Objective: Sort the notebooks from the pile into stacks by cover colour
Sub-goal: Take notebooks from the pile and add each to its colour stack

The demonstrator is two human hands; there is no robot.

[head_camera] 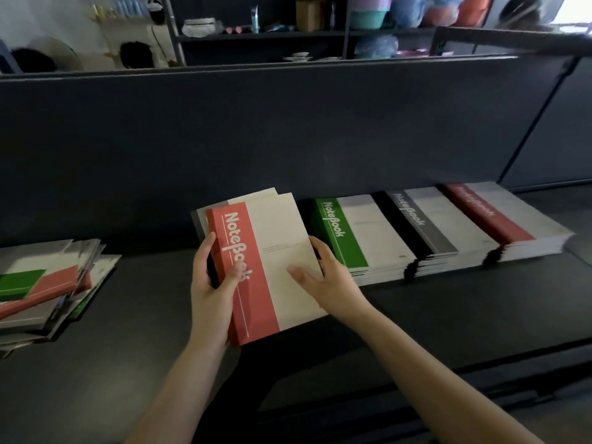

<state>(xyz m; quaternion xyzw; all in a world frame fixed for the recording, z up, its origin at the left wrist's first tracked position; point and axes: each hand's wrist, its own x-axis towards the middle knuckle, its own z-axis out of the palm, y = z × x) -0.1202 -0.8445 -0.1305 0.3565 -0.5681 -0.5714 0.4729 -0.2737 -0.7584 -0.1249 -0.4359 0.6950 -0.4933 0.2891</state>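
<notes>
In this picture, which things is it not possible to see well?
Head view:
- Notebooks behind the red notebook: their colours, hidden by it and the left hand.
- Unsorted pile: cut off by the left edge; lower covers buried.
- Far red stack: title blurred.
- Shelf items: blurred, too small.

Notebook (282, 251) on table (448, 315), left hand (213, 283) at its left edge, right hand (323, 280) at its right edge, pile (48, 290) well left of it, first stack (362, 238) just right of it, second stack (448, 225) and third stack (519, 216) further right, partition (288, 139) behind it.
</notes>
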